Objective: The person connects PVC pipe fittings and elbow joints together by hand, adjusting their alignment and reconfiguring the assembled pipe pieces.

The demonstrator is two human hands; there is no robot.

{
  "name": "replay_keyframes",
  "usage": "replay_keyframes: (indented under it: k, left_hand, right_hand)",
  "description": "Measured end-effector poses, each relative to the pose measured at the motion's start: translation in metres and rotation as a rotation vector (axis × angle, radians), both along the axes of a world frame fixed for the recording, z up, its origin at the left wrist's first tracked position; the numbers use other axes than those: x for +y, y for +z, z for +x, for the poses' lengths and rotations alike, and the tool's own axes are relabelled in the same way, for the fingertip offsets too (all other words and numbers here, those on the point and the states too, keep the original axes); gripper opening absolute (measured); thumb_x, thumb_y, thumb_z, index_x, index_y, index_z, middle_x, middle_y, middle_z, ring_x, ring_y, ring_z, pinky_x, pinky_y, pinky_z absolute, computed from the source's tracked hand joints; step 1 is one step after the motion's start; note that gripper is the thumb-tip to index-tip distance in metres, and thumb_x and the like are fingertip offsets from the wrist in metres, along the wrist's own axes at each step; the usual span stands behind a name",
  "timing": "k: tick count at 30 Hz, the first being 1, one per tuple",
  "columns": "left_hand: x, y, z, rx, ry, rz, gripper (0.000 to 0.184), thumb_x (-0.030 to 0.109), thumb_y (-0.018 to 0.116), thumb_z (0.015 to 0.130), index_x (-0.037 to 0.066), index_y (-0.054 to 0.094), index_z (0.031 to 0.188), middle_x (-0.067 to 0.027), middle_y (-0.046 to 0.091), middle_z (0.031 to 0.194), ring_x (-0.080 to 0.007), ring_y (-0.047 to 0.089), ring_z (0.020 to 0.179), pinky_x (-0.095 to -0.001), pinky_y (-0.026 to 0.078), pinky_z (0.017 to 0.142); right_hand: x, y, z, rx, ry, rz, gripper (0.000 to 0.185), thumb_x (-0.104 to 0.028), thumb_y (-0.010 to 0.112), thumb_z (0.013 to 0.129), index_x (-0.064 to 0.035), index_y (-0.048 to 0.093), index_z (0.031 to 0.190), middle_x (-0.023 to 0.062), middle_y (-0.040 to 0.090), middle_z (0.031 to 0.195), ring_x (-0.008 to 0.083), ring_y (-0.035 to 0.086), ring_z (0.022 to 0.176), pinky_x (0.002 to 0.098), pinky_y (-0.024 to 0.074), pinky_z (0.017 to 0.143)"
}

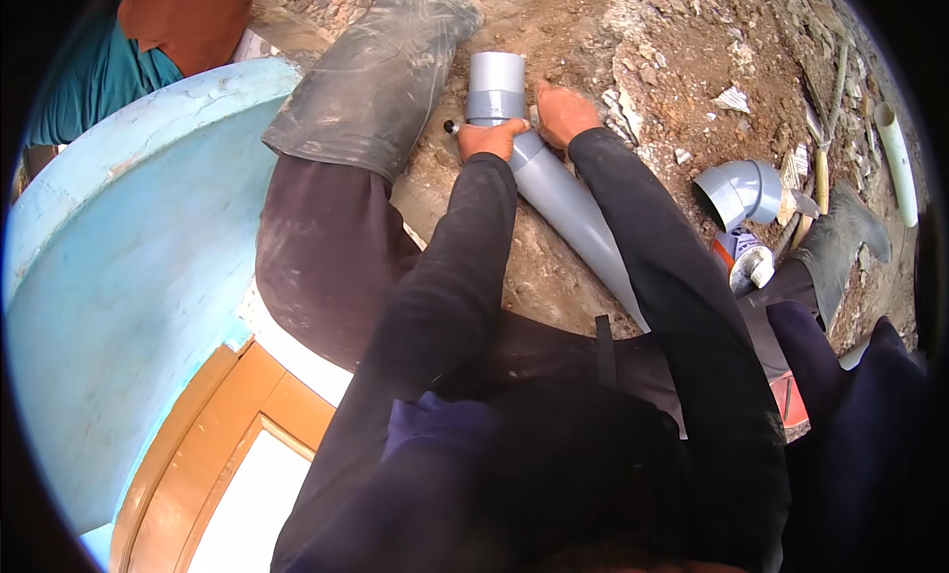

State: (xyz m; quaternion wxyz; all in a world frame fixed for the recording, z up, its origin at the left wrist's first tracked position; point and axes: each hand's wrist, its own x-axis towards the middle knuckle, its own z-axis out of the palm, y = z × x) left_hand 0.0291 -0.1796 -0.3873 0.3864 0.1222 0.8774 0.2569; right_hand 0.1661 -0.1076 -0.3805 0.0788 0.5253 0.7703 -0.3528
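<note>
A grey plastic pipe (583, 222) slants up from between my legs. On its upper end sits a grey pipe elbow (496, 100) with a paler, straight end part. My left hand (491, 140) is closed around this joint. A small black-tipped object (451, 127) sticks out beside its fingers; its kind cannot be made out. Just right of the joint is my right hand (566, 115), fingers curled together near the dirt. What they hold, if anything, is hidden.
Another grey elbow (736, 192) lies at the right, above a can (748, 262) and beside wooden-handled tools (821, 177). A pale pipe (897, 163) lies farther right. At the left stands a blue curved wall (148, 217), with a person's clothing (188, 19) beyond it.
</note>
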Motion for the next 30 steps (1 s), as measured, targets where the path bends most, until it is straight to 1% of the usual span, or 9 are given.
replay_keyframes:
  k: [2, 3, 10, 13, 16, 19, 22, 26, 30]
  left_hand:
    - [0.000, 0.003, -0.002, -0.034, -0.003, -0.041, 0.071, 0.020, 0.092, 0.051, -0.012, 0.064, 0.108, -0.0251, 0.069, 0.108, -0.0335, 0.070, 0.094, -0.0389, 0.056, 0.086]
    - [-0.004, -0.007, -0.006, -0.058, 0.000, -0.020, 0.070, 0.021, 0.092, 0.050, -0.012, 0.065, 0.106, -0.0246, 0.070, 0.108, -0.0333, 0.071, 0.094, -0.0389, 0.056, 0.086]
    - [-0.004, -0.002, -0.004, -0.070, -0.019, -0.005, 0.068, 0.020, 0.091, 0.051, -0.012, 0.066, 0.106, -0.0231, 0.070, 0.106, -0.0329, 0.071, 0.093, -0.0384, 0.055, 0.087]
    - [-0.002, -0.007, -0.005, -0.027, -0.026, 0.018, 0.063, 0.017, 0.090, 0.053, -0.012, 0.066, 0.104, -0.0211, 0.071, 0.101, -0.0308, 0.070, 0.088, -0.0381, 0.056, 0.083]
    - [-0.002, 0.000, -0.002, -0.055, -0.022, 0.079, 0.053, 0.010, 0.087, 0.057, -0.013, 0.067, 0.100, -0.0182, 0.071, 0.092, -0.0278, 0.070, 0.078, -0.0386, 0.056, 0.075]
    - [-0.002, 0.011, 0.000, -0.069, -0.002, 0.040, 0.051, 0.010, 0.086, 0.059, -0.012, 0.066, 0.101, -0.0189, 0.070, 0.094, -0.0280, 0.070, 0.078, -0.0393, 0.057, 0.073]
    - [0.002, 0.016, 0.002, -0.080, -0.031, 0.087, 0.052, 0.010, 0.087, 0.059, -0.012, 0.066, 0.101, -0.0197, 0.070, 0.095, -0.0286, 0.070, 0.077, -0.0404, 0.057, 0.071]
    - [0.002, 0.011, 0.000, -0.099, -0.057, 0.064, 0.055, 0.011, 0.088, 0.058, -0.012, 0.065, 0.102, -0.0201, 0.070, 0.095, -0.0290, 0.070, 0.076, -0.0401, 0.057, 0.070]
    - [0.005, 0.009, 0.004, -0.149, -0.026, 0.052, 0.053, 0.010, 0.088, 0.059, -0.011, 0.066, 0.103, -0.0197, 0.071, 0.097, -0.0289, 0.070, 0.080, -0.0390, 0.057, 0.074]
  right_hand:
    - [0.003, 0.000, -0.007, 0.017, 0.043, -0.168, 0.024, -0.015, 0.060, 0.089, -0.0023, 0.069, 0.107, 0.0224, 0.070, 0.107, 0.0395, 0.067, 0.105, 0.0484, 0.0547, 0.089]
    - [0.001, -0.034, -0.007, 0.064, 0.095, -0.193, 0.026, -0.016, 0.061, 0.087, -0.0021, 0.072, 0.106, 0.0238, 0.071, 0.105, 0.0388, 0.068, 0.104, 0.0474, 0.0541, 0.090]
    - [0.019, -0.015, 0.009, 0.044, 0.401, -0.428, 0.031, -0.016, 0.062, 0.084, -0.0037, 0.072, 0.111, 0.0251, 0.070, 0.109, 0.0379, 0.068, 0.104, 0.0469, 0.0533, 0.090]
    - [0.010, -0.025, 0.012, 0.071, 0.458, -0.504, 0.034, -0.008, 0.059, 0.079, -0.0003, 0.066, 0.112, 0.0290, 0.069, 0.105, 0.0430, 0.067, 0.099, 0.0478, 0.0527, 0.086]
    - [0.003, -0.061, 0.019, 0.358, 0.348, -0.557, 0.045, -0.008, 0.061, 0.081, -0.0044, 0.058, 0.125, 0.0265, 0.069, 0.107, 0.0412, 0.067, 0.103, 0.0466, 0.0514, 0.088]
    - [-0.003, -0.054, 0.017, 0.217, 0.297, -0.658, 0.054, -0.010, 0.060, 0.085, -0.0077, 0.050, 0.138, 0.0260, 0.070, 0.108, 0.0400, 0.067, 0.104, 0.0465, 0.0524, 0.091]
    - [-0.016, -0.051, 0.023, 0.252, 0.311, -0.453, 0.054, -0.011, 0.060, 0.086, -0.0069, 0.048, 0.138, 0.0264, 0.069, 0.110, 0.0400, 0.067, 0.106, 0.0476, 0.0523, 0.091]
    - [-0.013, -0.040, 0.022, 0.177, 0.326, -0.321, 0.040, -0.005, 0.057, 0.088, -0.0051, 0.059, 0.127, 0.0273, 0.068, 0.112, 0.0401, 0.066, 0.108, 0.0484, 0.0529, 0.090]
    - [-0.009, 0.011, 0.045, 0.306, 0.060, -0.046, 0.031, -0.001, 0.055, 0.086, -0.0021, 0.064, 0.116, 0.0256, 0.070, 0.101, 0.0414, 0.069, 0.097, 0.0494, 0.0554, 0.083]
